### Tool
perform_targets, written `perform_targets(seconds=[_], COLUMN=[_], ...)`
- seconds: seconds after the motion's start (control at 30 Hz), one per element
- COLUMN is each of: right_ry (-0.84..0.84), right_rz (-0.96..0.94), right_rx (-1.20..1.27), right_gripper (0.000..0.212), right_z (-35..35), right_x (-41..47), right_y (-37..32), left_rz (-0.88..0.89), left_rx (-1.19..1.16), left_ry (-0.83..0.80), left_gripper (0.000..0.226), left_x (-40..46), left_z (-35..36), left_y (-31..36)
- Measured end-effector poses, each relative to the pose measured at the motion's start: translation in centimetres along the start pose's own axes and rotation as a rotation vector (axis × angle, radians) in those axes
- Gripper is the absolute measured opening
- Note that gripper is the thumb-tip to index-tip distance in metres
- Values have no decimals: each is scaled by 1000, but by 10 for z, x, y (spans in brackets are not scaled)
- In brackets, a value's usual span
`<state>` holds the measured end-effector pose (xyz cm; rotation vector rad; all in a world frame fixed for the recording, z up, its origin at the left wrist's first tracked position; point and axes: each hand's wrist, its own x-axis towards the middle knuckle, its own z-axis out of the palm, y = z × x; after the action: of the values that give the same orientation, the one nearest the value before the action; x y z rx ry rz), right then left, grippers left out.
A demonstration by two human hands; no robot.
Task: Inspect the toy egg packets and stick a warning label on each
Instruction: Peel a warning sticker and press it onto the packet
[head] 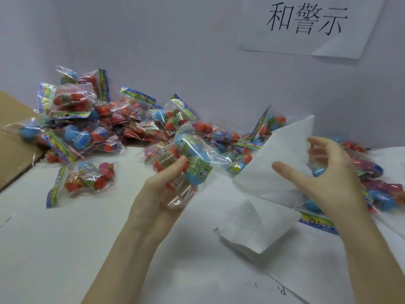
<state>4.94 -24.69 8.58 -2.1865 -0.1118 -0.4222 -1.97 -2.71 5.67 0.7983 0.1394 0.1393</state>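
Observation:
My left hand (161, 189) grips a clear packet of toy eggs (190, 160), blue and red ones, lifted above the white table near the middle. My right hand (324, 172) hovers to the right with fingers spread and loosely bent, holding nothing, just in front of a folded white backing sheet (282, 154) that stands up from the table. A big heap of egg packets (105, 121) lies at the back left. Another group of packets (372, 176) lies behind my right hand, partly hidden by it and by the sheet.
A single packet (83, 179) lies alone on the table at the left. A brown cardboard flap (15, 150) runs along the left edge. A paper sign with black characters (306, 20) hangs on the grey back wall. A second white sheet (252, 229) lies crumpled below the hands.

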Motion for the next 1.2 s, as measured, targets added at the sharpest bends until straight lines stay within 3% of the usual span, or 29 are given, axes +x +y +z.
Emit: perform_targets(seconds=[0.1,0.2,0.27,0.33,0.43,0.53,0.57,0.67,0.73,0.9,1.03,1.2], right_ry=[-402,-709,-815,-784,-616,-414,-325,-61,27,-108,-117,-60], right_rz=[156,57,15,-33,-163,-235,-281,-372,-386,-434,-452,-691], right_rx=[-148,-387,-564,-640,-488,-274,-262,-223,-195,-142,-61,-60], right_gripper=[122,134,130,105,48,27,26,53,54,25,30,26], right_z=[-17,-25,-22,-15,-4,7,12,29,38,58,68,73], right_x=[2,-1,-1,-2,0,-1,-1,-7,-12,-20,-23,-29], right_y=[7,13,14,12,10,9,9,5,2,6,8,6], left_rz=[54,48,1,-31,-75,-109,-119,-147,-172,-233,-344,-406], left_rx=[96,120,145,210,294,257,229,188,163,80,-250,-301], left_ry=[-31,1,41,68,36,-80,-127,-179,-176,-91,29,88], left_gripper=[34,32,30,31,28,22,22,25,28,31,41,43], left_x=[2,2,1,-1,-2,-5,-6,-8,-7,-1,8,10], left_z=[2,6,7,6,4,5,7,9,9,6,1,-3], left_y=[-7,-10,-10,-9,-8,-6,-6,-6,-7,-11,-12,-12])
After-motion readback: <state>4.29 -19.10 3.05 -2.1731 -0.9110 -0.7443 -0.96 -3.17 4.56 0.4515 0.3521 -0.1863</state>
